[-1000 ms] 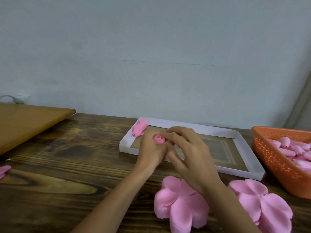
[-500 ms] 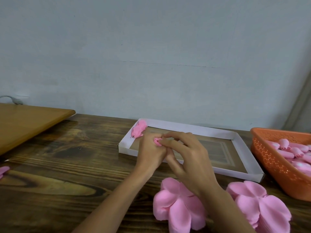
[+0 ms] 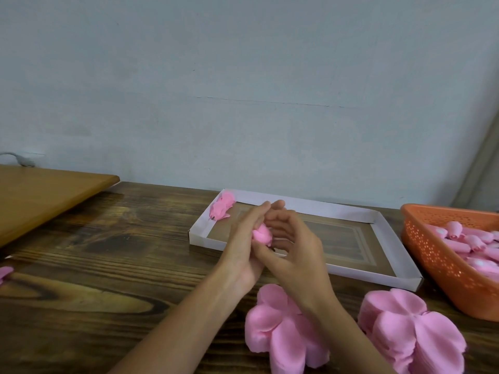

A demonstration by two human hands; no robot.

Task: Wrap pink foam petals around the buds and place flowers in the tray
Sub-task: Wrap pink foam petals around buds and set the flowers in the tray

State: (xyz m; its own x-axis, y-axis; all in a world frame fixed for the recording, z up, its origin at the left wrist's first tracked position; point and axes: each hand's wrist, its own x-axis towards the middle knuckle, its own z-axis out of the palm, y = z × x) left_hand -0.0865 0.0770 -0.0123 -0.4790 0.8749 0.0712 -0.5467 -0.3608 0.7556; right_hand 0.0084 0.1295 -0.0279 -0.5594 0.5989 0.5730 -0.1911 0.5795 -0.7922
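A small pink foam flower (image 3: 262, 234) sits between my two hands, just in front of the white cardboard tray (image 3: 388, 271). My left hand (image 3: 243, 244) cups it from the left with fingers fairly straight. My right hand (image 3: 294, 247) holds it from the right, thumb curled under it and fingers arched over. One finished pink flower (image 3: 222, 208) lies in the tray's far left corner. Two stacks of pink foam petals (image 3: 283, 333) (image 3: 410, 330) lie near me on the table. An orange basket (image 3: 442, 263) at the right holds several pink buds (image 3: 469, 238).
The dark wooden table (image 3: 108, 252) carries a lighter wooden board (image 3: 40, 195) at the far left. A pink scrap (image 3: 4, 273) lies at the left edge. A pale wall stands close behind the tray.
My hands have opened up around the flower, so more of its pink body shows between the palms. The fingers of both hands now point further up.
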